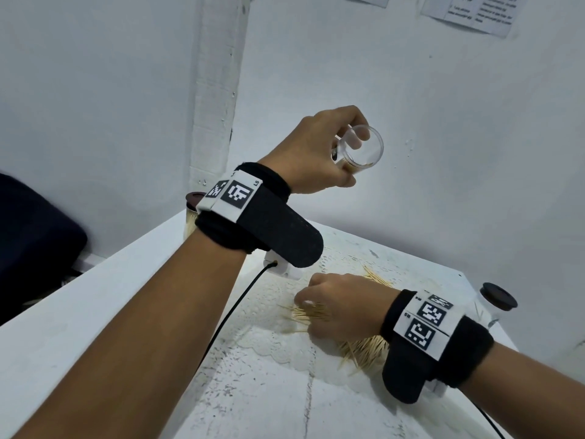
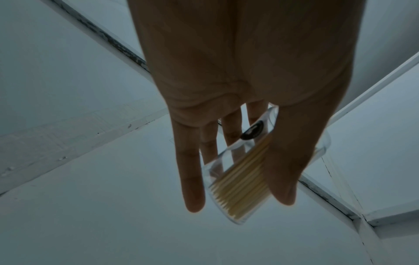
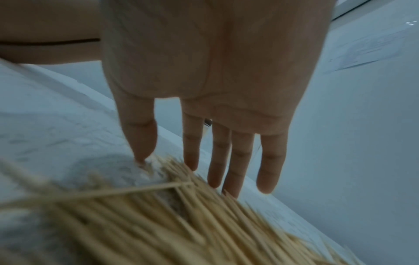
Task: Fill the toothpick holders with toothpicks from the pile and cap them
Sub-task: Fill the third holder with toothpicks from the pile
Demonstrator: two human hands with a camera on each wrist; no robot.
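Note:
My left hand (image 1: 345, 164) grips a clear toothpick holder (image 1: 367, 147) raised well above the table and tilted, mouth toward me. In the left wrist view the holder (image 2: 226, 161) lies between thumb and fingers, with a bundle of toothpicks (image 2: 242, 184) along one side. A dark round spot (image 2: 252, 132) shows through its wall; I cannot tell what it is. My right hand (image 1: 316, 308) is down on the toothpick pile (image 1: 364, 346). In the right wrist view its fingers (image 3: 217, 161) are stretched out, tips touching the pile (image 3: 158, 224).
A capped holder full of toothpicks (image 1: 191, 213) stands at the table's back left corner, half hidden behind my left wrist. Another holder with a dark cap (image 1: 497, 302) stands near the right edge. The white table (image 1: 95, 312) carries a lace mat (image 1: 278, 343); walls stand close behind.

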